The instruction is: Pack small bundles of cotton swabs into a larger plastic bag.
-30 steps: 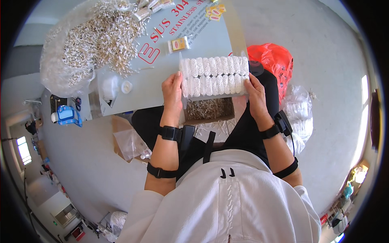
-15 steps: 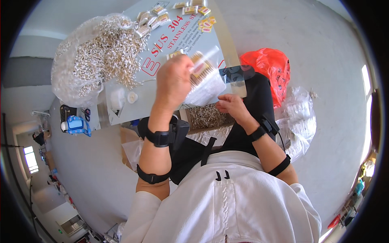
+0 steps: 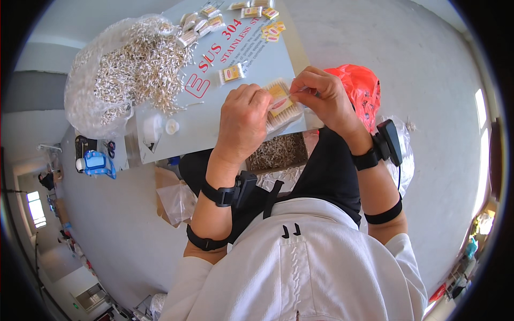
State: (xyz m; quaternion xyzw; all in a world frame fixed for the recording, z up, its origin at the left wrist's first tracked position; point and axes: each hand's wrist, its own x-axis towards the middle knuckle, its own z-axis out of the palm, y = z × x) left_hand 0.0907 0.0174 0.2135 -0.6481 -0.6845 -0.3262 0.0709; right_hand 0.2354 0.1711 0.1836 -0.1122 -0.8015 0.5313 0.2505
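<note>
A clear plastic bag of cotton swabs with a yellow-and-white label card hangs between my two hands, above the table's near right part. My left hand grips its left side, fingers closed. At its upper right edge, my right hand pinches the plastic between thumb and fingertips. Another filled swab packet lies on the table just beyond my left hand. Several more packets sit at the far side, with loose yellow label cards to their right.
A large open plastic bag spills loose cotton swabs over the table's left. Small white containers stand near the front edge. Below, a box of swabs sits between my legs. A red plastic bag is at the right.
My right hand has risen from the lap area to the bag's right edge and now pinches it. My left hand has lowered slightly, and the bag has turned label up.
</note>
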